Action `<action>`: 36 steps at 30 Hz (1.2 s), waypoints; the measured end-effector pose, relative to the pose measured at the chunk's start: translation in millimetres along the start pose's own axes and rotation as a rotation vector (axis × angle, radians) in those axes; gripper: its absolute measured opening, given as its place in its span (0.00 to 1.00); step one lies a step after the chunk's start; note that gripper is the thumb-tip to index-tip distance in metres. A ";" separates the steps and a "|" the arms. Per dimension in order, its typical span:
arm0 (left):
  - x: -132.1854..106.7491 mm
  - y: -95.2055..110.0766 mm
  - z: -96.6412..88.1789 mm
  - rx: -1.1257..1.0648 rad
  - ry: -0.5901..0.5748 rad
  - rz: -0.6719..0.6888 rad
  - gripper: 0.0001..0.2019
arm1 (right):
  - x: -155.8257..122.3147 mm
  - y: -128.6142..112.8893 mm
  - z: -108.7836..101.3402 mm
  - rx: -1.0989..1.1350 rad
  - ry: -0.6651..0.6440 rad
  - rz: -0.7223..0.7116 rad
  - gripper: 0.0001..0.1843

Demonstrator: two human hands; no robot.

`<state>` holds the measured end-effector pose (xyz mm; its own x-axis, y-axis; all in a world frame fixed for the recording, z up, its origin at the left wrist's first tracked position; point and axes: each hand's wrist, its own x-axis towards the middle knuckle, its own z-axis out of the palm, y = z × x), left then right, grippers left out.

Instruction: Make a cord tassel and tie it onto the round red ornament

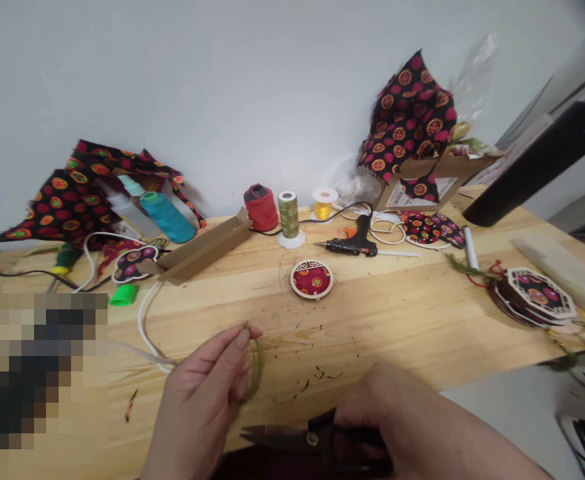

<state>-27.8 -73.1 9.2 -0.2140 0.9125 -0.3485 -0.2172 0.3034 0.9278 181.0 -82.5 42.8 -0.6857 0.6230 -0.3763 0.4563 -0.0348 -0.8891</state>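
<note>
My left hand (202, 393) pinches a small bundle of olive-green thread (257, 367), whose loose strands hang down to the right of the thumb. My right hand (385, 413) is wrapped round the black handles of a pair of scissors (312, 438) near the table's front edge. The scissor blades point left, below the thread and apart from it. Beyond both hands lies a round ornament (311, 280) with a pale wooden frame and patterned red fabric inside. Dark scraps (317, 377) are scattered on the wood between the hands.
Along the wall stand a red spool (261, 208), an olive thread spool (288, 217), a yellow spool (324, 205) and a teal spool (169, 217). A glue gun (352, 243) lies behind the ornament. Stacked octagonal ornaments (537, 297) sit at right; a long cardboard box (202, 250) lies left.
</note>
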 end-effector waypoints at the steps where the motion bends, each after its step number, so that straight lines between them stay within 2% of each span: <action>1: -1.1 0.3 1.0 0.024 -0.013 0.006 0.11 | 0.8 1.2 -0.5 -0.002 -0.008 0.004 0.10; 8: -2.7 -8.3 0.2 0.116 -0.155 -0.017 0.10 | 1.9 12.9 0.9 -0.024 0.067 0.000 0.16; 10: -1.8 -11.7 0.1 0.063 -0.130 -0.059 0.09 | -0.5 13.8 -0.5 -0.025 0.095 0.020 0.16; 13: 1.4 -13.1 1.1 -0.041 -0.077 -0.101 0.09 | -8.5 15.3 -9.8 -0.090 0.181 0.087 0.10; 16: 5.8 -11.7 1.8 -0.117 -0.071 -0.101 0.08 | -17.1 23.2 -25.9 -0.344 0.392 0.237 0.10; 18: 7.7 -11.0 1.9 -0.145 -0.066 -0.111 0.07 | -21.1 33.4 -36.9 -0.636 0.574 0.423 0.14; 20: 7.9 -10.9 2.1 -0.156 -0.071 -0.123 0.07 | -24.4 46.1 -46.0 -0.877 0.687 0.615 0.17; 21: 7.5 -11.0 2.5 -0.154 -0.076 -0.128 0.08 | -26.2 52.5 -49.8 -0.943 0.704 0.676 0.19; 23: 6.4 -11.0 3.6 -0.147 -0.083 -0.129 0.08 | -30.6 63.7 -56.0 -0.992 0.706 0.707 0.21; 28: 5.5 -10.1 5.9 -0.125 -0.071 -0.122 0.09 | -39.8 74.4 -69.0 -0.935 0.629 0.598 0.16; 30: 5.7 -10.0 5.5 -0.120 -0.076 -0.124 0.09 | -40.0 73.6 -73.1 -0.902 0.590 0.598 0.13; 36: 4.4 -10.5 3.0 -0.103 -0.095 -0.134 0.10 | -32.6 69.9 -74.4 -1.034 0.652 0.796 0.15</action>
<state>-23.6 -71.5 -1.7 -0.0868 0.8890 -0.4497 -0.3348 0.3991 0.8536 277.4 -47.1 12.2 0.1829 0.9543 -0.2364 0.9734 -0.1420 0.1799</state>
